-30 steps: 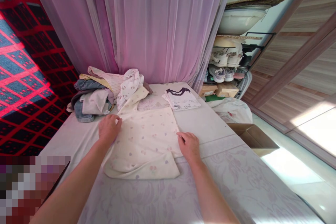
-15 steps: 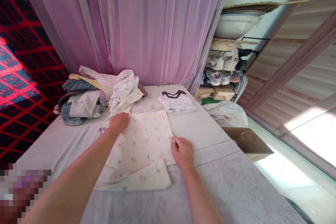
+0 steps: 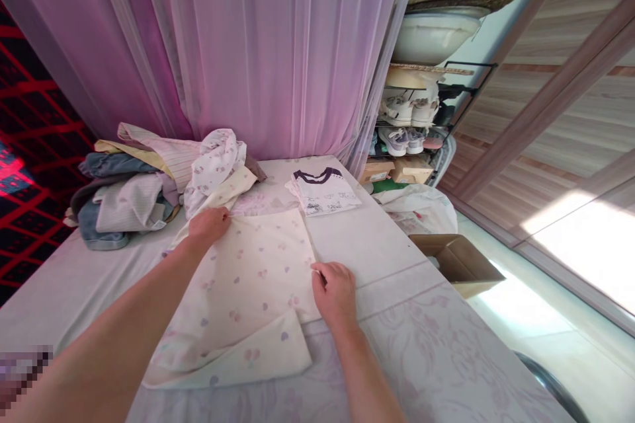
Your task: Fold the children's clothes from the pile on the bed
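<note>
A cream garment printed with small hearts and cherries lies spread on the bed, its near edge folded over at an angle. My left hand pinches its far left edge, where a sleeve-like part runs up toward the clothes pile. On its right edge, my right hand is closed with thumb and fingertips on the fabric. Beyond my right hand sits a folded white shirt with a dark collar, on top of other folded cloth.
A heap of loose clothes lies at the bed's far left, against a purple curtain. Off the bed's right side stand an open cardboard box, a white bag and a rack with shoes and a basin.
The view has shifted slightly to the right, so things sit further left. Both hands keep hold of the garment's edges, and its upper left edge looks drawn straighter.
</note>
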`<action>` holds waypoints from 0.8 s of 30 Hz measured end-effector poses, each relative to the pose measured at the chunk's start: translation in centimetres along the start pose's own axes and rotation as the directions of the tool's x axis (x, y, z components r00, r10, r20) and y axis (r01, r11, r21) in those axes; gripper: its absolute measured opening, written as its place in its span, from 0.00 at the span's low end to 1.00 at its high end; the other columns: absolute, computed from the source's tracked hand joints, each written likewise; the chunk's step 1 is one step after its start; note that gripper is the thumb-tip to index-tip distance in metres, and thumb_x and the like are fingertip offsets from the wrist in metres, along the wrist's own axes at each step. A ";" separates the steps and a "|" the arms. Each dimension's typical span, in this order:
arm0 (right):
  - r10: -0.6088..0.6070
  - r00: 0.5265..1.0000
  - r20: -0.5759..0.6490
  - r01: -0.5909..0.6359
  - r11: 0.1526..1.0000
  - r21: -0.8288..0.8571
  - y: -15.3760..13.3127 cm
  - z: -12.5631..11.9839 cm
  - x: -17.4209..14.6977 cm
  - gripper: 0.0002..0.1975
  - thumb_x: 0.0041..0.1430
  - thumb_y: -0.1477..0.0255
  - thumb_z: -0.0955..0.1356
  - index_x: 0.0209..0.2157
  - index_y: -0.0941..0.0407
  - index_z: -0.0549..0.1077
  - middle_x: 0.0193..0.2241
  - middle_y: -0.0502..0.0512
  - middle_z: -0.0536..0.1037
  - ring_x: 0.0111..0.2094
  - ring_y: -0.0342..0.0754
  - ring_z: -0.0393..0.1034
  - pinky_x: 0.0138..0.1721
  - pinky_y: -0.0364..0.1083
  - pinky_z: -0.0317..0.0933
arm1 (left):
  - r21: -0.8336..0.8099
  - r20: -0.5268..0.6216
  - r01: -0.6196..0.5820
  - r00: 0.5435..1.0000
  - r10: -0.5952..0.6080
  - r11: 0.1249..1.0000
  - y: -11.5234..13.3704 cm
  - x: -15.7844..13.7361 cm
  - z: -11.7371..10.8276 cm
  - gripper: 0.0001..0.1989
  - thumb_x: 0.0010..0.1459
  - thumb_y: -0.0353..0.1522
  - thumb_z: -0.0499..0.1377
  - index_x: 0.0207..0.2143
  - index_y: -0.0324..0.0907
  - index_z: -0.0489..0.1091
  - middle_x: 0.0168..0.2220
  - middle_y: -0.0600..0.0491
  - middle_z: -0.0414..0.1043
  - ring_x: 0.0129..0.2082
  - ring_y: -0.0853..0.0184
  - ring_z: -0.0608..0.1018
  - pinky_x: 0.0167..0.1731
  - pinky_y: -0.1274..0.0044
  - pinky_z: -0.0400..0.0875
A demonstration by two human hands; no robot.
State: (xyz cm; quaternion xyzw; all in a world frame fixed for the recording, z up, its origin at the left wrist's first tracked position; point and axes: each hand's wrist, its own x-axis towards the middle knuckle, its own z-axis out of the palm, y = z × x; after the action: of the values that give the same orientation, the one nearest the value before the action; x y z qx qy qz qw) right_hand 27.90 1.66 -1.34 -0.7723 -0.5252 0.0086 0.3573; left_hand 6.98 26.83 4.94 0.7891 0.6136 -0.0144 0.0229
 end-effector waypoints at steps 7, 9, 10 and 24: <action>-0.002 1.000 0.023 0.002 1.000 -0.014 -0.1 -0.2 0.0 0.13 0.58 0.77 0.64 0.39 0.50 0.78 0.35 0.51 0.79 0.41 0.49 0.67 0.47 0.48 0.51 | -0.040 -0.056 -0.138 0.989 0.136 0.990 5.4 -1.1 -0.3 0.20 0.56 0.29 0.51 0.52 0.41 0.68 0.52 0.40 0.70 0.53 0.51 0.70 0.49 0.64 0.64; -0.005 1.000 0.026 0.005 1.000 -0.014 -0.2 -0.2 0.0 0.13 0.58 0.77 0.64 0.39 0.49 0.78 0.35 0.51 0.79 0.41 0.48 0.67 0.47 0.48 0.52 | -0.093 -0.048 -0.252 0.968 0.248 0.963 8.0 -1.3 -0.1 0.19 0.59 0.33 0.51 0.51 0.47 0.70 0.53 0.47 0.70 0.53 0.56 0.70 0.51 0.69 0.63; -0.007 1.000 0.027 0.007 1.000 -0.013 -0.2 -0.2 0.0 0.14 0.58 0.77 0.64 0.39 0.49 0.78 0.35 0.51 0.79 0.41 0.48 0.67 0.47 0.48 0.52 | -0.123 -0.035 -0.280 0.960 0.277 0.952 9.3 -1.3 0.1 0.18 0.59 0.35 0.51 0.50 0.48 0.71 0.52 0.49 0.71 0.52 0.57 0.71 0.49 0.71 0.65; 0.009 1.000 0.010 -0.010 1.000 0.030 -0.3 -0.1 0.0 0.13 0.55 0.79 0.64 0.34 0.50 0.78 0.33 0.51 0.78 0.39 0.49 0.67 0.46 0.49 0.52 | -0.334 0.041 -0.135 0.987 0.158 0.933 15.2 1.8 2.3 0.11 0.56 0.38 0.54 0.39 0.47 0.73 0.43 0.51 0.77 0.42 0.61 0.77 0.35 0.75 0.68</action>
State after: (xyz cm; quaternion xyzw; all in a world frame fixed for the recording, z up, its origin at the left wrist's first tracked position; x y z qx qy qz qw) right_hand 27.73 1.71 -1.12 -0.7692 -0.5231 0.0219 0.3663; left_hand 22.17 24.68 2.87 0.8167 0.5458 0.0637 0.1764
